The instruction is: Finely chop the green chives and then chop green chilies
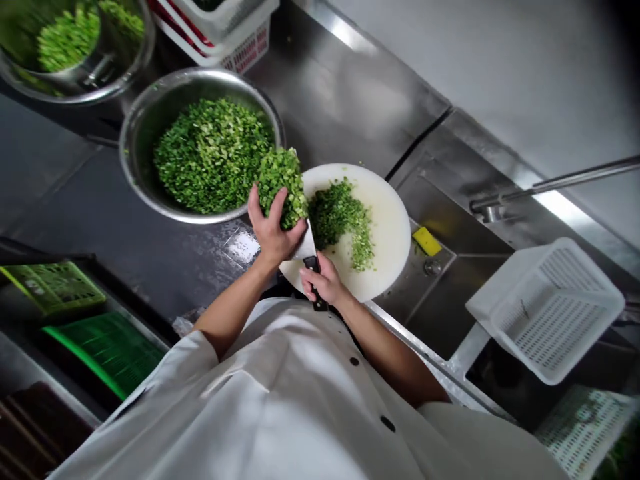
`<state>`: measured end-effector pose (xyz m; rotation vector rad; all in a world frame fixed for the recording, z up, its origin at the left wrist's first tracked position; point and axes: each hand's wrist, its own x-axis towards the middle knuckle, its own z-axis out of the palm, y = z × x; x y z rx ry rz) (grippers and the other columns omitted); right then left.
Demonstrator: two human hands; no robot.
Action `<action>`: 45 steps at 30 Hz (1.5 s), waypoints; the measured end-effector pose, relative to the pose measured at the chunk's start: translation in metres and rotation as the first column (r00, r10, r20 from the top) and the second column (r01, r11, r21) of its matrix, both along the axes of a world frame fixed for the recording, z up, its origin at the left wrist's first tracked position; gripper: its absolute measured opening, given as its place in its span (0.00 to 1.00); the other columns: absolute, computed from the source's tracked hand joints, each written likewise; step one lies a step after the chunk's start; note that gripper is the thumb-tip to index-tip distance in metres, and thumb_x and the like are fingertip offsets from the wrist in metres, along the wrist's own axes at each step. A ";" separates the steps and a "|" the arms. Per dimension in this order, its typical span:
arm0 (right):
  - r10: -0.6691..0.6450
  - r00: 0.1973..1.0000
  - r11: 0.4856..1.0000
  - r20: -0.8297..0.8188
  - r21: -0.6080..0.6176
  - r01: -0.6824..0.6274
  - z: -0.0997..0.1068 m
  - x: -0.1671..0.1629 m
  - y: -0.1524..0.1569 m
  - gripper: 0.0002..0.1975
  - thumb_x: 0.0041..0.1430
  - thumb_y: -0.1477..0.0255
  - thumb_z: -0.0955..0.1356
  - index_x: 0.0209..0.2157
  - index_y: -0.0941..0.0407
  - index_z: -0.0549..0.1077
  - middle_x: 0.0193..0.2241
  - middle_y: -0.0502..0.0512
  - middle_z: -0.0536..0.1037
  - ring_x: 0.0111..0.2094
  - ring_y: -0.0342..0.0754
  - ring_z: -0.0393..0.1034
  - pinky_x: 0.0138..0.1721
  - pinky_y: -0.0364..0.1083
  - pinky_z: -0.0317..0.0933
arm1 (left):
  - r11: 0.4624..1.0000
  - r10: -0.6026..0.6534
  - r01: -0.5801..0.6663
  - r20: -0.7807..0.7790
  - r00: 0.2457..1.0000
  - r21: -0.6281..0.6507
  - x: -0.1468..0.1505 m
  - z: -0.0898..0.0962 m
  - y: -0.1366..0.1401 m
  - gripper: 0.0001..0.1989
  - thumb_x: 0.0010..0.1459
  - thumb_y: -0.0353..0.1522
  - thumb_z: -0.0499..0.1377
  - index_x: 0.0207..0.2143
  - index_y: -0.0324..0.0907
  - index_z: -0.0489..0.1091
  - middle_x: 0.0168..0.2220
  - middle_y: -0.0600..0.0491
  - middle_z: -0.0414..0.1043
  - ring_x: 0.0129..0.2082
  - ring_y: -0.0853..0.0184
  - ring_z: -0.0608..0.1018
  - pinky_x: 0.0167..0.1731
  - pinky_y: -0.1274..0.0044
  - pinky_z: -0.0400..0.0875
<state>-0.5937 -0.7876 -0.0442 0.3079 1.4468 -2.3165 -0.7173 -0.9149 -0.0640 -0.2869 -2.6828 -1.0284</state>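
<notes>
My right hand (324,279) grips the black handle of a cleaver (311,241), its broad blade held flat. A heap of chopped scallions (281,175) rests on the blade. My left hand (274,235) cups this heap from the near side, fingers spread over it and thumb toward the blade. The loaded blade is at the right rim of a steel bowl (131,143), which holds many more chopped scallions (210,157). Right of the cleaver, a round white cutting board (390,230) carries a smaller pile of chopped scallions (340,217).
Another steel bowl (147,50) with cut greens stands at the upper left, near stacked white baskets (245,43). To the right are a yellow sponge (427,241), a sink, a faucet (500,200) and a white plastic basket (565,313). Green crates (107,353) sit lower left.
</notes>
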 end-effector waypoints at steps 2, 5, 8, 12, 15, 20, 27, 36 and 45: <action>0.050 0.998 0.999 -0.024 -0.017 -0.050 0.009 -0.044 -0.021 0.20 0.57 0.58 0.72 0.39 0.50 0.59 0.16 0.35 0.67 0.10 0.39 0.58 0.12 0.37 0.52 | 0.998 0.068 -0.068 -0.030 0.997 -0.013 -0.039 -0.002 -0.025 0.40 0.57 0.45 0.66 0.69 0.50 0.60 0.75 0.48 0.38 0.75 0.39 0.42 0.71 0.50 0.49; 0.104 0.994 0.992 0.027 -0.074 -0.102 0.028 -0.103 -0.052 0.22 0.52 0.60 0.74 0.36 0.50 0.57 0.16 0.34 0.66 0.10 0.39 0.58 0.12 0.37 0.52 | 0.993 0.118 -0.119 -0.027 0.993 -0.010 -0.113 -0.008 -0.064 0.39 0.57 0.46 0.65 0.69 0.48 0.60 0.74 0.46 0.42 0.75 0.40 0.45 0.71 0.51 0.50; 0.159 0.974 0.980 0.162 -0.142 -0.137 0.051 -0.129 -0.069 0.24 0.49 0.61 0.75 0.36 0.49 0.56 0.16 0.34 0.65 0.11 0.39 0.58 0.14 0.38 0.55 | 0.996 0.089 -0.089 0.015 0.996 -0.006 -0.196 -0.015 -0.105 0.38 0.55 0.49 0.65 0.65 0.46 0.66 0.71 0.42 0.52 0.72 0.41 0.53 0.70 0.51 0.52; 0.207 0.940 0.971 0.271 -0.175 -0.163 0.075 -0.108 -0.062 0.24 0.49 0.62 0.75 0.37 0.50 0.57 0.17 0.36 0.67 0.12 0.39 0.58 0.13 0.39 0.55 | 0.992 0.125 -0.123 0.073 0.989 -0.033 -0.284 -0.027 -0.157 0.36 0.55 0.52 0.63 0.62 0.46 0.70 0.66 0.39 0.63 0.69 0.41 0.60 0.66 0.45 0.52; 0.156 0.935 0.983 0.317 -0.139 -0.117 0.077 -0.074 -0.043 0.23 0.52 0.61 0.75 0.37 0.49 0.57 0.17 0.36 0.67 0.11 0.39 0.56 0.12 0.38 0.53 | 0.989 0.146 -0.149 0.142 0.979 0.006 -0.318 -0.042 -0.169 0.32 0.59 0.53 0.58 0.60 0.47 0.71 0.61 0.40 0.69 0.65 0.44 0.66 0.63 0.44 0.55; -0.032 0.951 0.999 0.306 -0.027 0.043 0.065 -0.026 -0.006 0.20 0.57 0.60 0.74 0.39 0.49 0.59 0.18 0.36 0.67 0.10 0.39 0.55 0.11 0.39 0.52 | 0.995 -0.073 0.082 0.153 0.986 -0.058 -0.300 -0.051 -0.120 0.36 0.58 0.55 0.57 0.62 0.46 0.71 0.64 0.40 0.67 0.66 0.46 0.65 0.64 0.50 0.56; -0.231 0.942 0.947 0.244 0.277 0.160 0.053 0.038 0.054 0.18 0.58 0.58 0.73 0.35 0.48 0.60 0.17 0.40 0.65 0.11 0.40 0.55 0.13 0.41 0.50 | 0.746 -0.525 0.604 0.310 0.792 -0.280 -0.188 -0.024 -0.110 0.26 0.59 0.52 0.58 0.55 0.55 0.77 0.69 0.47 0.63 0.69 0.38 0.60 0.63 0.41 0.48; -0.187 0.981 0.123 0.054 0.992 -0.031 0.012 0.059 0.185 0.10 0.57 0.61 0.67 0.37 0.50 0.71 0.20 0.52 0.74 0.21 0.53 0.68 0.29 0.50 0.63 | 0.985 -0.064 0.071 0.046 0.997 -0.157 -0.218 0.008 -0.244 0.27 0.60 0.55 0.55 0.36 0.43 0.80 0.59 0.48 0.75 0.62 0.47 0.70 0.64 0.48 0.60; 0.267 0.940 -0.247 0.214 0.958 -0.148 -0.010 -0.038 0.201 0.19 0.67 0.69 0.62 0.57 0.55 0.72 0.40 0.62 0.82 0.38 0.55 0.74 0.37 0.46 0.59 | 0.944 -0.119 0.096 0.057 0.991 0.315 -0.148 0.000 -0.051 0.13 0.61 0.36 0.54 0.28 0.42 0.73 0.30 0.54 0.78 0.35 0.66 0.78 0.43 0.70 0.76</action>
